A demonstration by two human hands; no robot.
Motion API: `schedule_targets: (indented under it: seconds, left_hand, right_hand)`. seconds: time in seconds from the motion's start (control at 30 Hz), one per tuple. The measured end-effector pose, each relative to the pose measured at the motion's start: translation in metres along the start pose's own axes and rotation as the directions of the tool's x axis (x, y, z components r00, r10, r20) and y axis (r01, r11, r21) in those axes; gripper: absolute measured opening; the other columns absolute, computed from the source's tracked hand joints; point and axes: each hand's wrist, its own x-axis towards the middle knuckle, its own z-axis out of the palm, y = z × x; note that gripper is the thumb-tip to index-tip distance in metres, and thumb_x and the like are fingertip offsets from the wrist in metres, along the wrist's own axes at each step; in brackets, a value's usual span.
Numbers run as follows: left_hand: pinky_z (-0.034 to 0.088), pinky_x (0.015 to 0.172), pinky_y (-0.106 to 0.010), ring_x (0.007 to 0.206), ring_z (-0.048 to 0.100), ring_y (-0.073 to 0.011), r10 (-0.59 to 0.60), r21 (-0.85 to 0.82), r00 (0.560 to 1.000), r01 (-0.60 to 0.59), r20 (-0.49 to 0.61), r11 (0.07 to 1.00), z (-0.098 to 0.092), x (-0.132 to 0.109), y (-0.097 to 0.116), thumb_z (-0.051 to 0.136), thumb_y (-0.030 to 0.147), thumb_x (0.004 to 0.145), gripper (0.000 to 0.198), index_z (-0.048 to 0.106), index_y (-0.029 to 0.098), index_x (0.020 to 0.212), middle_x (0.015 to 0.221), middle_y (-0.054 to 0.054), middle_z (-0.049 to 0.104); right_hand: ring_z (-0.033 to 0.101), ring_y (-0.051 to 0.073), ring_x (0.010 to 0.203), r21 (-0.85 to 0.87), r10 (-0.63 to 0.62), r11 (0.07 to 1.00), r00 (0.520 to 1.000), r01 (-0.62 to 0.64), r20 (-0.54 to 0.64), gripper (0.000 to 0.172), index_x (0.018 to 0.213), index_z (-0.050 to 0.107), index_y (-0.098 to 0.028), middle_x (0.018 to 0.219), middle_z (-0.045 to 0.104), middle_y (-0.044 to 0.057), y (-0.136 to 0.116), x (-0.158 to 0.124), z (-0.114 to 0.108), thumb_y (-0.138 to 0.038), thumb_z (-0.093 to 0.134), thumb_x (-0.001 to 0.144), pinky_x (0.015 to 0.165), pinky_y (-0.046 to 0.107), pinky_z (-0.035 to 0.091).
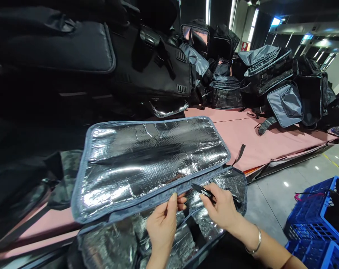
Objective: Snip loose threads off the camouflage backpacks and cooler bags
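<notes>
An insulated bag (110, 243) with a crinkled silver lining lies open before me. Its lid (155, 153), lined with silver foil and edged in grey-blue binding, is folded back away from me. My left hand (165, 220) pinches the fabric strip along the lid's near edge between thumb and fingers. Just to the right, my right hand (221, 205) is closed around small black thread snips (203, 192), their pointed tip aimed left at that strip. Whether the tip touches the fabric, I cannot tell. A silver bangle circles my right wrist.
Black bags (155, 63) are stacked high at the left and behind the lid. More open bags (267, 67) stand on the pink-covered table (236, 134) further back. Blue plastic crates (306, 220) sit on the tiled floor at the right.
</notes>
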Motion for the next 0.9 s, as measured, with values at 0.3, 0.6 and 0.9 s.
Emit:
schedule_targets:
  seconds: [0.3,0.6,0.9]
  left_hand:
    - [0.053,0.059,-0.029,0.052,0.059,-0.0163,0.018,0.015,1.0,-0.018,0.007,1.0,0.0,0.0,-0.003,0.066,0.051,0.069,0.035,0.07,0.016,0.066,0.063,-0.004,0.068]
    - [0.053,0.057,-0.027,0.051,0.059,-0.0154,-0.001,0.005,1.0,0.001,0.017,1.0,-0.001,0.0,-0.001,0.065,0.049,0.07,0.034,0.069,0.016,0.064,0.062,-0.004,0.068]
    - [0.048,0.047,-0.027,0.047,0.055,-0.0133,-0.094,-0.143,0.995,0.097,0.026,0.985,0.009,0.016,0.018,0.069,0.051,0.063,0.039,0.066,0.012,0.064,0.066,-0.008,0.068]
  right_hand:
    - [0.06,0.015,0.065,-0.01,-0.101,0.995,0.986,0.103,0.129,0.017,0.097,0.055,-0.02,0.077,0.065,0.002,-0.013,0.009,-0.003,-0.032,0.045,0.092,0.057,0.024,0.036]
    - [0.059,0.015,0.062,0.068,-0.141,0.989,0.982,0.134,0.124,0.02,0.097,0.059,-0.019,0.075,0.064,0.002,-0.011,0.008,-0.001,-0.033,0.045,0.092,0.057,0.024,0.037]
    - [0.058,0.019,0.085,-0.11,-0.285,0.953,0.959,0.283,-0.001,0.021,0.108,0.055,-0.017,0.096,0.061,0.009,0.012,0.048,-0.012,-0.028,0.047,0.092,0.073,0.028,0.044]
